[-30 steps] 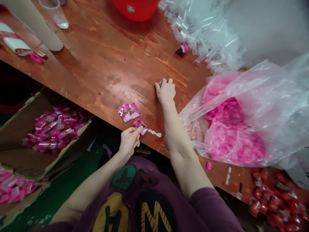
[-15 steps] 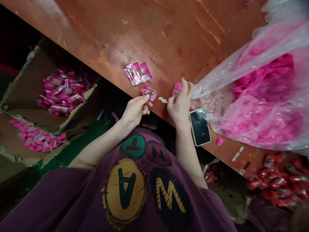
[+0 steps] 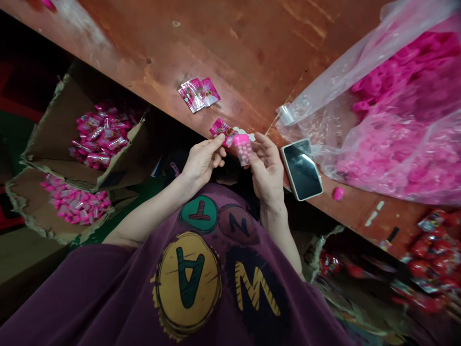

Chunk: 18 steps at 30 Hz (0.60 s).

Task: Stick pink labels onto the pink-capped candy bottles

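My left hand (image 3: 202,161) pinches a small pink printed packet (image 3: 220,129) at the near edge of the wooden table (image 3: 230,53). My right hand (image 3: 266,168) grips a little clear tube with a pink cap (image 3: 243,148), filled with pink beads, right beside the packet. The two hands almost touch over the table edge. A small stack of the same pink packets (image 3: 200,93) lies on the table just beyond them.
A phone (image 3: 301,169) lies on the table edge right of my right hand. A big clear bag of pink caps (image 3: 389,120) fills the right side. Cardboard boxes of pink packets (image 3: 97,137) stand low on the left. Red packets (image 3: 432,245) lie at far right.
My right hand drew back from the middle of the table to the near edge, now holding the capped tube beside the packet. The view tilted down; my left hand kept its packet.
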### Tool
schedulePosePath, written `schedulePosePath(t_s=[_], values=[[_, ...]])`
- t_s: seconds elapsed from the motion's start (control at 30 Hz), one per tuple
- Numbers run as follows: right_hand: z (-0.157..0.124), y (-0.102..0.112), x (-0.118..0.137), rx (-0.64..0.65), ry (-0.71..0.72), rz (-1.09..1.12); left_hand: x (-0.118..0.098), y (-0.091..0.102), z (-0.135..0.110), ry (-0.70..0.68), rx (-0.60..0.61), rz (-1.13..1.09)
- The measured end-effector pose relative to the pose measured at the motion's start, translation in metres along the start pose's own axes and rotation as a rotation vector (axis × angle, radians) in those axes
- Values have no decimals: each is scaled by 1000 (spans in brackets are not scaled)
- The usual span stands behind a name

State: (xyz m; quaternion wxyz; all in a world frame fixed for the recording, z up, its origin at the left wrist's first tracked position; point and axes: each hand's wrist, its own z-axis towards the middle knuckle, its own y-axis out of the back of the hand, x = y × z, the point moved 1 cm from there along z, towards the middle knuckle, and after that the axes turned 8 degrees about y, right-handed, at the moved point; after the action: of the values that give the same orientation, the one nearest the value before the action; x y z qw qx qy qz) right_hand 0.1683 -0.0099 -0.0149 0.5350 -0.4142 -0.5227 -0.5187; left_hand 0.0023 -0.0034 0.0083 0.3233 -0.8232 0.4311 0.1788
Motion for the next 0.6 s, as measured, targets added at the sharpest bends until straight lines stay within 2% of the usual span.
schedulePosePath(t_s=[0.37,0.6], values=[[-22,-4,2,8,66,-37,8,2,-9,-3,40,38],[-34,-9,-16,-6,122,-237,13,3,-9,5,105,50]])
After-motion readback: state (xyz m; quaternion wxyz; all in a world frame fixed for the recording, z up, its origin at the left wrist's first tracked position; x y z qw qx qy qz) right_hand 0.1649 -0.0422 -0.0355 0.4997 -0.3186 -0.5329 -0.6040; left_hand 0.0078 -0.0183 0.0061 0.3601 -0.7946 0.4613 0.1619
